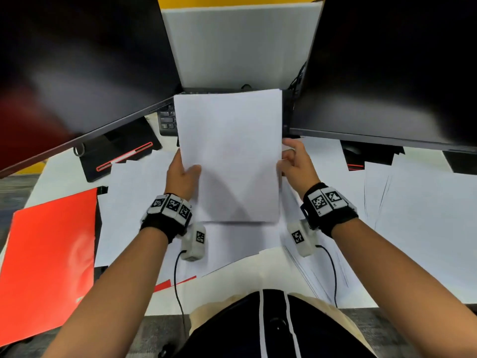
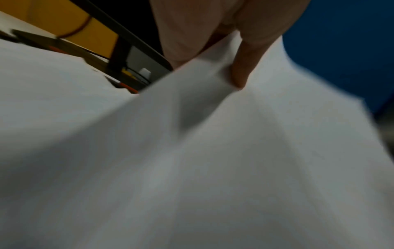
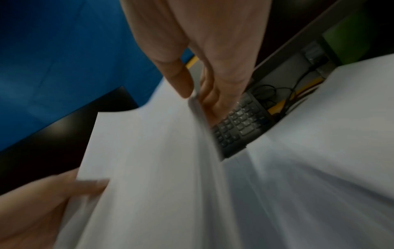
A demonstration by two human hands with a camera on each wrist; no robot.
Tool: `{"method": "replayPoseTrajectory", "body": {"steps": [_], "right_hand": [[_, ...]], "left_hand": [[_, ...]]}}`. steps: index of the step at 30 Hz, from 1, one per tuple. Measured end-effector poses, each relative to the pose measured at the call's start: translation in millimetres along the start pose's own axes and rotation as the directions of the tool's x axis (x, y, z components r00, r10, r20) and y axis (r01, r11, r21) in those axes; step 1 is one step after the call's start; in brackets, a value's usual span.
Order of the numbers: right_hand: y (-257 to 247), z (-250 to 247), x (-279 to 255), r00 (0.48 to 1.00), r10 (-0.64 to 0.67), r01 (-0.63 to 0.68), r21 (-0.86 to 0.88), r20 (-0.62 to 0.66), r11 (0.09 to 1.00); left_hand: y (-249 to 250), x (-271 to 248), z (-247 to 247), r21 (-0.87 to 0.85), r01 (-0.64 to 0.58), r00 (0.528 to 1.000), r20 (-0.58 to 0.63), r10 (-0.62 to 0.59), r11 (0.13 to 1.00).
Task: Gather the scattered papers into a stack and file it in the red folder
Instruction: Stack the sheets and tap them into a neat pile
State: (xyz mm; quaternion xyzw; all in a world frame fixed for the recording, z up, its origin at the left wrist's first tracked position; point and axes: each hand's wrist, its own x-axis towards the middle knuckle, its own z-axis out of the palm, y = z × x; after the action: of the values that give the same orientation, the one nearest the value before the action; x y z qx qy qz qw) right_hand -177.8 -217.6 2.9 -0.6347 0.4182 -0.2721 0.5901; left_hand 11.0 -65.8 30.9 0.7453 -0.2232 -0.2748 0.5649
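Gripping the paper stack by its sides, left hand and right hand are squaring it, so next they probably gather the loose sheets near the table's right edge.

Two dark monitors, one upper left, one upper right, w/ a pale gray partition between them at top center. White desk below; black keyboard mid-frame. Gray carpet at left edge.
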Motion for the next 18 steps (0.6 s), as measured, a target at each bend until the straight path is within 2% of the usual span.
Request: {"method": "replayPoseTrajectory", "body": {"steps": [2,4,7,9,12,15,18], "right_hand": [[11.9,-0.6,0.6,0.982,0.188,-0.189,0.011,0.026,0.982],[26.4,-4.5,1.4,0.933,0.350,-0.359,-0.148,-0.087,0.921],[39.2,-10.2,-0.4,0.850,0.472,-0.522,-0.487,-0.233,0.700],[41.8,-11.1,-3.7,0.819,0.519,-0.559,-0.546,-0.245,0.624],[45.0,-10.8,-4.6,0.800,0.570,-0.576,-0.507,-0.188,0.641],[45.1,-5.1,-4.7,0.784,0.610,-0.562,-0.544,-0.110,0.624],[44.7,6.6,-5.2,0.799,0.596,-0.528,-0.570,-0.080,0.630]], "left_hand": [[-18.9,3.6,-17.6,0.047,0.088,0.996,-0.030,-0.087,0.995],[-39.5,3.2,-34.1,0.130,0.167,0.984,-0.079,-0.158,0.977],[-53.4,-7.5,-55.2,0.301,0.282,0.956,-0.167,-0.241,0.911],[-64.1,-13.7,-67.0,0.321,0.309,0.946,-0.199,-0.255,0.895],[-76.5,-15.7,-77.5,0.342,0.337,0.936,-0.226,-0.271,0.877],[-81.7,-16.6,-81.9,0.360,0.375,0.923,-0.233,-0.307,0.854],[-82.2,-16.4,-82.2,0.358,0.383,0.922,-0.209,-0.327,0.851]]}}
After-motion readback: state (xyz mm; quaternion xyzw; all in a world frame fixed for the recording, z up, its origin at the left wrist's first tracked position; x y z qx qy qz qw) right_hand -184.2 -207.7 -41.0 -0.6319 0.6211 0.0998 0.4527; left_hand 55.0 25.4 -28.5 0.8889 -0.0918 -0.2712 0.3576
